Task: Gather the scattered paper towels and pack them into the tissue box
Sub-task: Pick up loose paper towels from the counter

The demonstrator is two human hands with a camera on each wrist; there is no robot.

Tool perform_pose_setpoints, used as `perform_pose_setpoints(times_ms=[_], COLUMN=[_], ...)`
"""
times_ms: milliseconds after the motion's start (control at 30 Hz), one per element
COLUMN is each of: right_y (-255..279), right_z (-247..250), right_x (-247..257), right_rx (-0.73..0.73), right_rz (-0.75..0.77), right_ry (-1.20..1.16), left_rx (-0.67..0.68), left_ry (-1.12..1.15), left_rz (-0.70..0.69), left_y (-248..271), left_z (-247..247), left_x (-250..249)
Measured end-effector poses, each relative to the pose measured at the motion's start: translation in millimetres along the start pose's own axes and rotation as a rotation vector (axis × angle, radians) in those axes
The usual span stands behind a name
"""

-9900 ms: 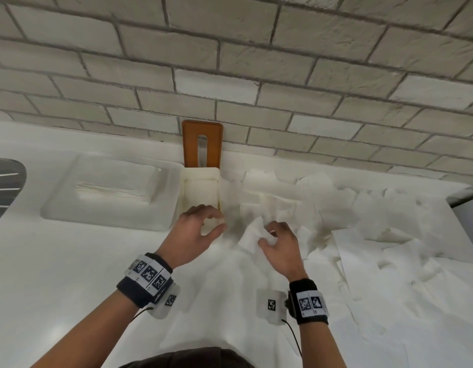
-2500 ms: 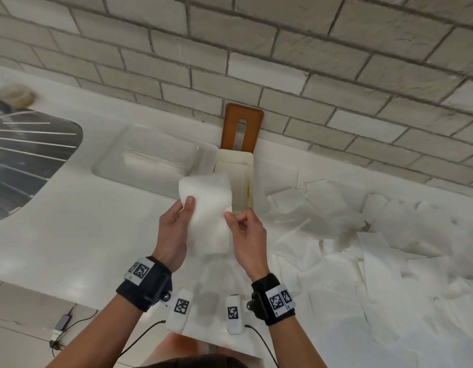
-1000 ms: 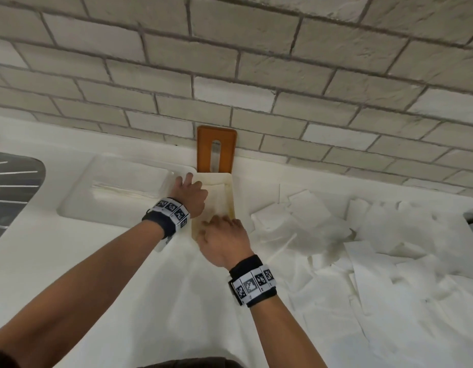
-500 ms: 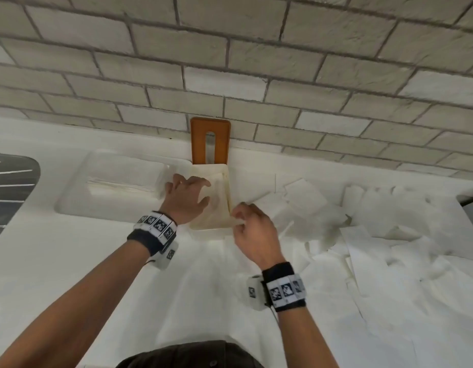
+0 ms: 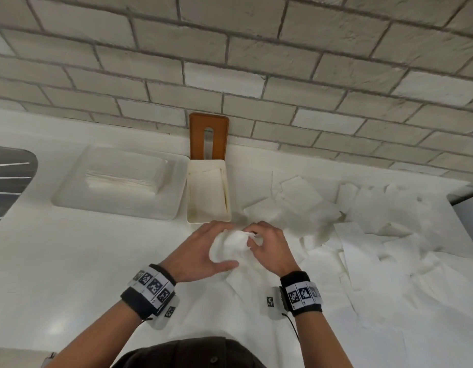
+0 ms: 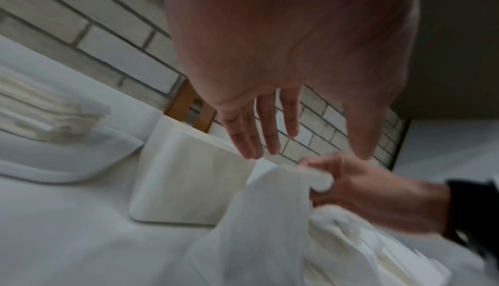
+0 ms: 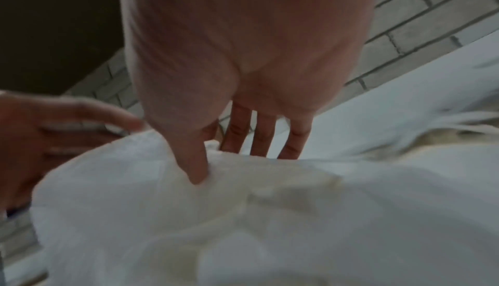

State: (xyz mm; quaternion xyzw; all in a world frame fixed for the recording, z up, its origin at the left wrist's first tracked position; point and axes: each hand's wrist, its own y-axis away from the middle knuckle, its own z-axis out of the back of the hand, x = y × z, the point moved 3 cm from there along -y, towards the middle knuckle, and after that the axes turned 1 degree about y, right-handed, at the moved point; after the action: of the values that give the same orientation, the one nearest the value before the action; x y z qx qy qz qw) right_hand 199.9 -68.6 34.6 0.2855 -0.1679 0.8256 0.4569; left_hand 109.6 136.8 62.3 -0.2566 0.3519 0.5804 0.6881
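— Where did the job stand at that moment?

— Early, I'd judge. The cream, open-topped rectangular tissue box (image 5: 208,191) sat on the white counter (image 5: 70,261) against the brick wall, with a few sheets lying flat inside it — and a wide drift of loose white paper towels (image 5: 362,235) covered the counter to its right, well short of gathered.

— And the hands?

— The right hand (image 5: 269,248) pinched the top edge of one crumpled white paper towel (image 5: 230,245) between thumb and fingers, just in front of the box. The left hand (image 5: 200,253) was spread, fingers straight, its palm cupped against the sheet's left side without gripping it.

— Anything else there?

— A brown wooden lid with a slot (image 5: 208,136) leaned on the wall behind the box, and a shallow white tray (image 5: 155,211) holding a neat stack of napkins lay just to the left.

— So what was left?

— Nearly everything: this sheet was not yet in, nor the pile.
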Motion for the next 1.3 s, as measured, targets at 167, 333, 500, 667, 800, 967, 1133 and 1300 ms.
perform_pose_setpoints(times_ms=[167, 333, 500, 667, 800, 967, 1133, 1300], right_y=[-15, -15, -12, -11, -3, 8, 2, -23], right_z=[33, 57, 80, 109, 140, 174, 183, 142], right_x=[25, 21, 9, 2, 11, 36, 84, 99], right_rx=[-0.129, -0.272, -0.362, -0.345, -0.342, -0.544, -0.593, -0.502], right_rz=[0.08, -0.028, -0.134, -0.227, -0.247, -0.104, 0.048, 0.004], right_ry=[-0.164, -0.311, -0.296, -0.344, -0.352, -0.529, -0.568, -0.72], left_rx=[-0.134, -0.404, -0.53, -0.551, -0.554, -0.524, -0.511, -0.396], left_ry=[0.138, 0.222, 0.442, 0.557, 0.623, 0.753, 0.782, 1.018], left_rz=[-0.024, 0.054, 0.235, 0.283, 0.255, 0.161, 0.163, 0.23], left_y=[-22, -37, -46, -50, -54, -58, -69, -76], left_z=[-11, 25, 52, 53, 54, 60, 55, 39], left_x=[-8, -10, -2, -3, -14, -33, -53, -64])
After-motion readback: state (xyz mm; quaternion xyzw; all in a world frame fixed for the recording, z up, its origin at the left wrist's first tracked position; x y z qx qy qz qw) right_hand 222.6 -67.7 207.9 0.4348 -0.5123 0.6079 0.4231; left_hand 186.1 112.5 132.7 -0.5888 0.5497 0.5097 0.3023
